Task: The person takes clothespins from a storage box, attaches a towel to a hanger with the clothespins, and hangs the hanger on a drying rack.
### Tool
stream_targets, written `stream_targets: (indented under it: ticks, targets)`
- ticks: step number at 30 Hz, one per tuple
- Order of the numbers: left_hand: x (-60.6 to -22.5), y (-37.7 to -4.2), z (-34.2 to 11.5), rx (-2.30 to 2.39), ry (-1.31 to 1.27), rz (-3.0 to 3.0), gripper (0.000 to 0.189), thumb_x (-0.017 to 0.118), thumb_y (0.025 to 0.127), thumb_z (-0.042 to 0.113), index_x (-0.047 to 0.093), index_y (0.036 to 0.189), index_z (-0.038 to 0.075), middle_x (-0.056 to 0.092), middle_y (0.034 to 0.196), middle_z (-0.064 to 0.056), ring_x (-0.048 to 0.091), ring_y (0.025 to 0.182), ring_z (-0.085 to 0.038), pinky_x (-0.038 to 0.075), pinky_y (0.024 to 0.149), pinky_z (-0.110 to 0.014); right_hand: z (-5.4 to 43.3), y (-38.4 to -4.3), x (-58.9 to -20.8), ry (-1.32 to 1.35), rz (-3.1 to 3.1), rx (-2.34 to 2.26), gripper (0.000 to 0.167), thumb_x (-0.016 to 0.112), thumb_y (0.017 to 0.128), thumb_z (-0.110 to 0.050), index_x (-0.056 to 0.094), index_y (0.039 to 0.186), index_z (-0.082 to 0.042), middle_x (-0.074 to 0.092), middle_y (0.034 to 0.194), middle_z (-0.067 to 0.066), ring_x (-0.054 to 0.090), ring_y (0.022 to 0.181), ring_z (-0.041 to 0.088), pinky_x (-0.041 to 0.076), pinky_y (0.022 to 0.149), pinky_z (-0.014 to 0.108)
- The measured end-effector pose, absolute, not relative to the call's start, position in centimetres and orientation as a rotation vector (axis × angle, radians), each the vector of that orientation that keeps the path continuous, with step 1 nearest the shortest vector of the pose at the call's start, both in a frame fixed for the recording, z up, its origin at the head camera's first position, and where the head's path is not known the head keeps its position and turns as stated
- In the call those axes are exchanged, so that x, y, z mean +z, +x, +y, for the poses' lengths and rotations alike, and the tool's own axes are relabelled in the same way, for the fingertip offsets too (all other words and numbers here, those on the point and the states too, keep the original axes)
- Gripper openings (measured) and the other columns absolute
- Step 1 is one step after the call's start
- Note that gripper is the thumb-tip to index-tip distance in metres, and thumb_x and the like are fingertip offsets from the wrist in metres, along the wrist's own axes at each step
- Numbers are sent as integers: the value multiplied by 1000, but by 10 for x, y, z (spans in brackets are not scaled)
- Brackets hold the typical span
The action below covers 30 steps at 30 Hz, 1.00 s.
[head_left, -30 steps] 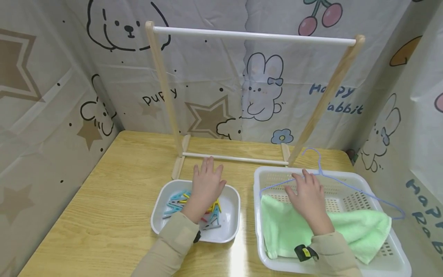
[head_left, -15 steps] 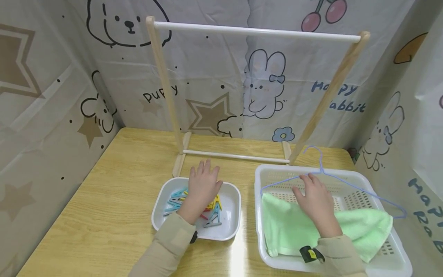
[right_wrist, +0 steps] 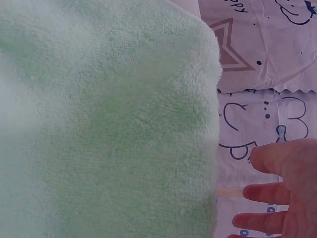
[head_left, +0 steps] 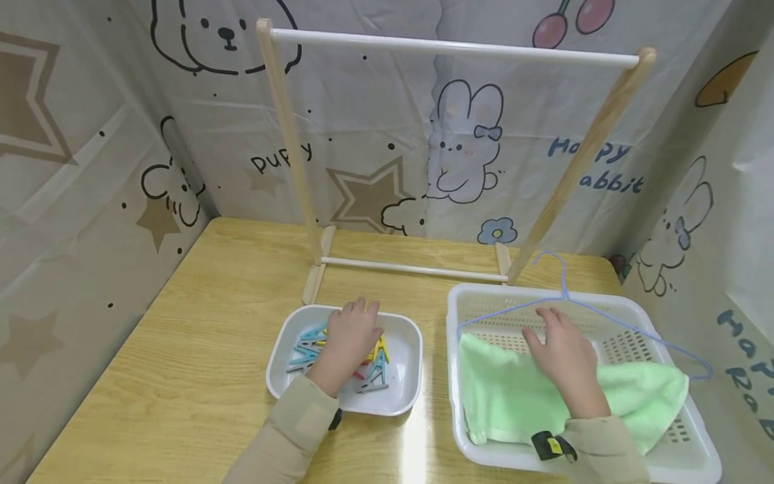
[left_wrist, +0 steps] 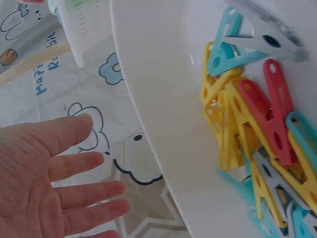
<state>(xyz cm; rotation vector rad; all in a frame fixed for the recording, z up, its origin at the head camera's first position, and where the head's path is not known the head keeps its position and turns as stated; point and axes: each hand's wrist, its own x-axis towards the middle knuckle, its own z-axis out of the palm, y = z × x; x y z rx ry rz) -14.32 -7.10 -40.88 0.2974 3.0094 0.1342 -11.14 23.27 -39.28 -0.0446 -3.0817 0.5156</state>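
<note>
My left hand (head_left: 347, 339) hovers over a white tray (head_left: 404, 396) of plastic clothespins (head_left: 376, 373) in blue, yellow, red and grey. In the left wrist view its fingers are spread and nothing lies in the palm; the clothespins (left_wrist: 237, 119) sit apart from it. Over a white laundry basket (head_left: 456, 403) is my right hand (head_left: 566, 356), fingers loosely extended and holding nothing. Under it a light green towel (head_left: 502, 393) lies in the basket. A blue clothes hanger (head_left: 611, 317) rests across the basket, its hook toward the back. The towel (right_wrist: 124, 119) fills much of the right wrist view.
A wooden drying rack stands at the back of the table (head_left: 181, 349), with a white top bar (head_left: 453, 47) and a white lower bar (head_left: 417, 269). Printed cloth (head_left: 375, 121) hangs behind and at both sides.
Both hands have drawn back toward the body, the right one also shifting a little to the right. The camera view has tilted slightly down. Tray, basket, towel and hanger keep their places.
</note>
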Motion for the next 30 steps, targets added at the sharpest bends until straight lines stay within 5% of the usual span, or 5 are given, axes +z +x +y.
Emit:
stream_targets:
  ticks: [7,30]
  targets:
    - [-420,-142,-74,188,233,2935,38,66,82,25,56,112,4,58,100,-12,56,88,-25,49,72,-40,237,-108,-391,-73,-3075,517,48,46,91,-27,42,125,6,38,126,31,39,110,48,34,79,63]
    - [-477,-154,-86,191,198,2871,32,65,81,7,57,112,6,58,95,-11,57,86,-25,49,74,-42,260,-94,-386,-232,-3170,511,56,49,89,-34,37,129,4,35,126,33,40,105,53,40,68,62]
